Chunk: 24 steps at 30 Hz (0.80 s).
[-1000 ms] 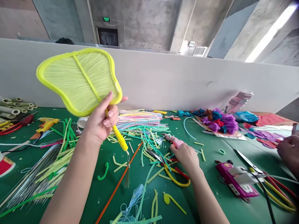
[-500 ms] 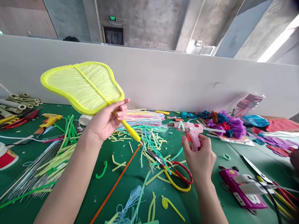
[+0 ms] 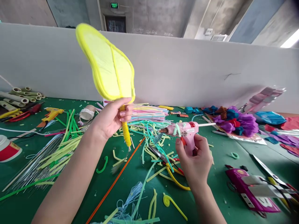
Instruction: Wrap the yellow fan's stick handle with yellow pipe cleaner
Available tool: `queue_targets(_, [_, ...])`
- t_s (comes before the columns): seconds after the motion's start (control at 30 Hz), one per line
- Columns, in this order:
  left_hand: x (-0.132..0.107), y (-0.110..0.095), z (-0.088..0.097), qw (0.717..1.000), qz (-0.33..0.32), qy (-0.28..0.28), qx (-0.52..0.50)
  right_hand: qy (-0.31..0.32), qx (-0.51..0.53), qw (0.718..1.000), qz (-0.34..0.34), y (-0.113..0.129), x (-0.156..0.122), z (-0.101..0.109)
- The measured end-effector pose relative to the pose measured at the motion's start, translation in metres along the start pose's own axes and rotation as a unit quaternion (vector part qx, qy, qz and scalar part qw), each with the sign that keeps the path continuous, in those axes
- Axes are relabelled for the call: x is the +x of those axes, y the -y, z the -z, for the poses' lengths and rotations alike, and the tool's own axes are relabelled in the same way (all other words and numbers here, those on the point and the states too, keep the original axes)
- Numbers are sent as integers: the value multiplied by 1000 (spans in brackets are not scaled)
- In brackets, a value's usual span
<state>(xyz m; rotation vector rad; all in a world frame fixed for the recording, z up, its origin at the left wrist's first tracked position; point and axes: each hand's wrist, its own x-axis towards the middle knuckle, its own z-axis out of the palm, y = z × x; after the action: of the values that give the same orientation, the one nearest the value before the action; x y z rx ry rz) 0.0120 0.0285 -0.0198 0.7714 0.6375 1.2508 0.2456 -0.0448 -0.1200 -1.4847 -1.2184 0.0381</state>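
Note:
My left hand (image 3: 112, 118) is closed round the yellow wrapped handle of a yellow-green fan (image 3: 108, 63) and holds it upright above the green table (image 3: 210, 189). The fan's face is turned edge-on toward the right. My right hand (image 3: 195, 157) grips a pink glue gun (image 3: 184, 130) by its handle. The gun's nozzle points left toward the fan's handle, a short gap away. A glue stick juts out of the gun's back end.
Cut pipe-cleaner pieces (image 3: 149, 140), scissors (image 3: 170, 171), an orange stick (image 3: 114, 183) and wire bundles (image 3: 39, 165) litter the table. A yellow glue gun (image 3: 51, 113) and bamboo tubes (image 3: 18, 98) lie far left. Purple paper flowers (image 3: 235, 121) and a magenta device (image 3: 252, 189) are at the right. A white partition (image 3: 187, 74) backs the table.
My left hand has turned the fan from flat and tilted left to upright and edge-on. My right hand took the pink glue gun off the table and raised it, nozzle toward the fan's handle.

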Motion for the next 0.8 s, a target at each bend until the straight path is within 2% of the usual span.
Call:
queue_targets(0.23, [-3, -5, 1, 994, 77, 41, -66, -26, 29, 999, -8, 2, -2, 3])
queue_targets(0.33, [-7, -7, -2, 997, 34, 28, -59, -24, 42, 999, -17, 1, -1, 5])
queue_targets(0.47, [-14, -9, -8, 997, -36, 32, -57, 12, 66, 998, -18, 3, -3, 4])
queue_targets(0.63, [-15, -6, -11, 997, -50, 22, -62, 46, 86, 995, 8, 8, -14, -1])
queue_targets(0.8, [-11, -2, -9, 997, -69, 19, -30, 33, 60, 996, 61, 8, -24, -6])
